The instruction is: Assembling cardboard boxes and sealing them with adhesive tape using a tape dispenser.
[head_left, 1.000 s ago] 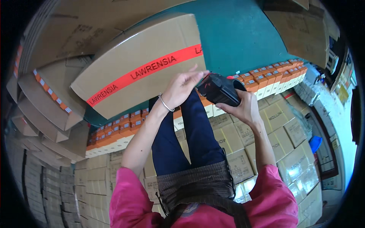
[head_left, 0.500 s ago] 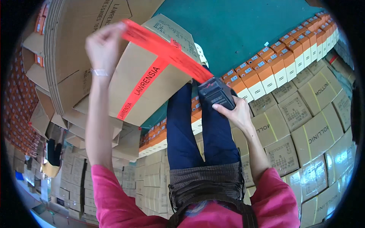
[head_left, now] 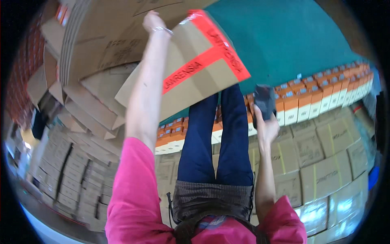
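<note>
A brown cardboard carton [head_left: 183, 91] sits tilted in front of my legs. One strip of red printed tape [head_left: 187, 72] runs across its face. Another red strip [head_left: 221, 44] lies along its right edge, meeting the first in a T. My left hand [head_left: 153, 22] is past the carton's upper left side, fingers curled in, with nothing visible in them. To the right of the carton, apart from it, my right hand [head_left: 267, 128] grips a dark tape dispenser [head_left: 265, 101], slightly blurred. No tape stretches between dispenser and carton now.
Flattened cardboard sheets [head_left: 101, 44] stand upright at the left. A row of orange and white shoe boxes [head_left: 302, 99] crosses behind my legs to the right. Stacked brown cartons [head_left: 325, 175] fill the lower right, and green floor [head_left: 280, 36] lies beyond the carton.
The red tape that stretched from my left hand to the dispenser now lies on the carton, cut from the dispenser. My left hand moved right and farther away; the dispenser moved right, off the carton.
</note>
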### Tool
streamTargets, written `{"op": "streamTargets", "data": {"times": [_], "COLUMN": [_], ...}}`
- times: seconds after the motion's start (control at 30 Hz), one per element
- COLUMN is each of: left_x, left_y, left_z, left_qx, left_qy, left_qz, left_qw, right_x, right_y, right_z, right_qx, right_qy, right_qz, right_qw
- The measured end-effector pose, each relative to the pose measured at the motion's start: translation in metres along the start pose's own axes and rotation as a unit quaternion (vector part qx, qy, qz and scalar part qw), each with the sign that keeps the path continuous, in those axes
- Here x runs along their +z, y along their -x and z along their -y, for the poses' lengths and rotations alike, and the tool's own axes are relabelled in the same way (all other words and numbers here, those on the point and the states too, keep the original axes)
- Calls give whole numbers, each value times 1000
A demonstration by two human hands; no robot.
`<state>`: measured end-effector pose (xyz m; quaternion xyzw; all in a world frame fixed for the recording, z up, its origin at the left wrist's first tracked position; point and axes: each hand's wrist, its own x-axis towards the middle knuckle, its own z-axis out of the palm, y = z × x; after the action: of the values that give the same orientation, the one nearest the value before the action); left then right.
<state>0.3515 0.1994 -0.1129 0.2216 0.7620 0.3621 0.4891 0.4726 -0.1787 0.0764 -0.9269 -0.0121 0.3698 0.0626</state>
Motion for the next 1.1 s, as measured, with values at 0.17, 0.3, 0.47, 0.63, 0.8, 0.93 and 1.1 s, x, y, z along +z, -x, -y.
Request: {"op": "streamTargets", "data": {"times": [0.17, 0.3, 0.47, 0.63, 0.8, 0.93, 1.1], "left_x": [-115, -246, -388, -482, -425, -386, -388], "left_y": [160, 206, 210, 229, 192, 101, 91], "left_z": [-23, -60, -73, 12, 251, 380, 216], "left_qx": [-13, -94, -150, -166, -207, -184, -262], "left_qy": [-23, -39, 219, 538, 398, 607, -5], "left_qz": [411, 421, 216, -6, -282, -217, -402], "left_qw": [911, 901, 940, 826, 848, 742, 877], "right_x": [-56, -15, 87, 199, 310, 426, 277], "right_y": [30, 67, 144, 238, 264, 234, 117], "right_z": [74, 183, 290, 375, 472, 365, 369], "right_qx": [-222, -492, -575, -693, -810, -713, -620], "right_qy": [54, 284, 421, 589, 306, 682, 450], "right_qz": [178, 317, 503, 374, 499, 21, 14], "right_qw": [957, 759, 489, 184, 22, 161, 643]}}
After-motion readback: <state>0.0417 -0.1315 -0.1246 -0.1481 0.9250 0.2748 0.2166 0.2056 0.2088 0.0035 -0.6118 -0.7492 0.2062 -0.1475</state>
